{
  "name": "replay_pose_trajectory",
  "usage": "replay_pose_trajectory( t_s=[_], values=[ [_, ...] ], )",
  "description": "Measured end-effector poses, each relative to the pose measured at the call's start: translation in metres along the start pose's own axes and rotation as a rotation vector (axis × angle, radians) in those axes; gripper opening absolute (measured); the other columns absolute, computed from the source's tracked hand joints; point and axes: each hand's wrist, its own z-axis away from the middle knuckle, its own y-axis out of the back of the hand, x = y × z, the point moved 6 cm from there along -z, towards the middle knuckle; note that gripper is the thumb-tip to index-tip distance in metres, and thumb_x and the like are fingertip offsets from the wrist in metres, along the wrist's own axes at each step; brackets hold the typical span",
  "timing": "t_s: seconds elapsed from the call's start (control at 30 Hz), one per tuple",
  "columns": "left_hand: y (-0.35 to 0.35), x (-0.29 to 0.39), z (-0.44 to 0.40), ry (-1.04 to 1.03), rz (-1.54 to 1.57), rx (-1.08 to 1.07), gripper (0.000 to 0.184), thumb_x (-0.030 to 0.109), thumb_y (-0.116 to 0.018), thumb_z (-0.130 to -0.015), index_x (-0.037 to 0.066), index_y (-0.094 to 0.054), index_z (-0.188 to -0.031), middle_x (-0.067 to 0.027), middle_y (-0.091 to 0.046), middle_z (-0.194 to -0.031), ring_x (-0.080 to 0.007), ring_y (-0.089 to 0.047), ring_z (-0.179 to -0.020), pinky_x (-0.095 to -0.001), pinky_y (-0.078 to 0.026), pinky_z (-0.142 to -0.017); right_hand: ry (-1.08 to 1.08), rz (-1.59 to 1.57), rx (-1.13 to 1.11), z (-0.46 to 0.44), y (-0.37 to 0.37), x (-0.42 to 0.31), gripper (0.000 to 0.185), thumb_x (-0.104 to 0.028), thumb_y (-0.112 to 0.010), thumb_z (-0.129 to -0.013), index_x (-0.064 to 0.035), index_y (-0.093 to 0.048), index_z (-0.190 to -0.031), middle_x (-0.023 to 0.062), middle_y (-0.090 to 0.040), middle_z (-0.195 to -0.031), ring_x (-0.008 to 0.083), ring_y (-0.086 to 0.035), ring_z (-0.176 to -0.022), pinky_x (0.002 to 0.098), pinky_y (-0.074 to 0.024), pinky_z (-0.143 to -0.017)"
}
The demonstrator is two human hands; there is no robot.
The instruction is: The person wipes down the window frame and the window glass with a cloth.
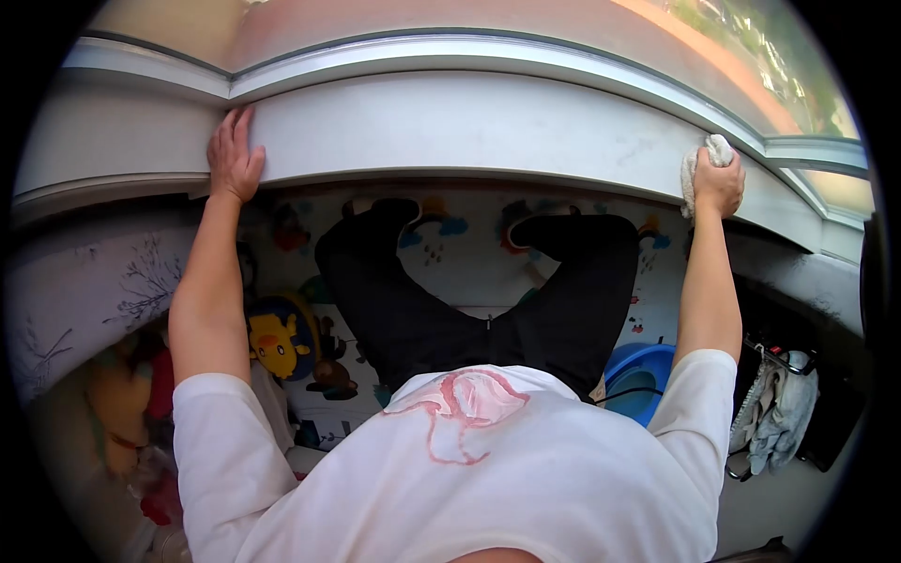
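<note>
A long white window sill runs across the upper part of the view. My left hand lies on its left part, fingers pointing towards the window frame, with no object in it. At the right end, my right hand is wrapped round a crumpled whitish cloth, which bulges out above and to the left of my fingers. The cloth rests against the sill near the window frame.
Window glass rises beyond the sill. Below are a patterned floor mat, a blue basin, a yellow animal-shaped item and, at the right, grey cloths on a rack. Soft toys lie at the left.
</note>
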Motion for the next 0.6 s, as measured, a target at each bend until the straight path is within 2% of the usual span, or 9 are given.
replay_pose_trajectory(
  t_s=[0.23,0.4,0.47,0.6],
  values=[
    [-0.008,-0.005,0.004,0.026,-0.05,-0.02,0.067,0.037,-0.048,-0.091,0.016,-0.039,-0.155,-0.0153,-0.039,-0.156,-0.0369,-0.036,-0.141,-0.0495,-0.025,-0.119,-0.074,0.02,-0.017,0.024,0.013,-0.038,0.065,-0.054,-0.067,-0.076,-0.015,-0.064,-0.128,0.016,-0.065,-0.126,0.0374,-0.063,-0.116,0.0468,-0.0482,-0.101],
    [-0.012,-0.01,0.005,0.053,-0.029,-0.036,0.069,0.04,-0.047,-0.09,0.019,-0.039,-0.155,-0.0137,-0.038,-0.157,-0.0355,-0.033,-0.144,-0.0503,-0.022,-0.12,0.11,-0.092,-0.004,0.072,0.018,-0.102,0.06,-0.05,-0.071,-0.075,-0.0156,-0.064,-0.124,0.0167,-0.064,-0.118,0.0381,-0.063,-0.111,0.0485,-0.0475,-0.099],
    [-0.014,-0.013,0.005,0.062,-0.026,-0.051,0.069,0.042,-0.047,-0.09,0.02,-0.038,-0.155,-0.0132,-0.037,-0.157,-0.0348,-0.032,-0.145,-0.0506,-0.021,-0.121,0.206,-0.193,-0.011,0.104,0.028,-0.141,0.055,-0.044,-0.074,-0.074,-0.0169,-0.064,-0.121,0.0141,-0.062,-0.117,0.0375,-0.062,-0.109,0.049,-0.0476,-0.097],
    [-0.013,-0.011,0.003,0.069,-0.045,-0.083,0.07,0.042,-0.047,-0.089,0.02,-0.038,-0.155,-0.0127,-0.036,-0.158,-0.0337,-0.031,-0.145,-0.0507,-0.021,-0.12,0.423,-0.358,-0.027,0.181,0.051,-0.233,0.051,-0.04,-0.079,-0.071,-0.0183,-0.066,-0.115,0.0112,-0.059,-0.114,0.0346,-0.059,-0.107,0.0477,-0.0484,-0.093]
  ],
)
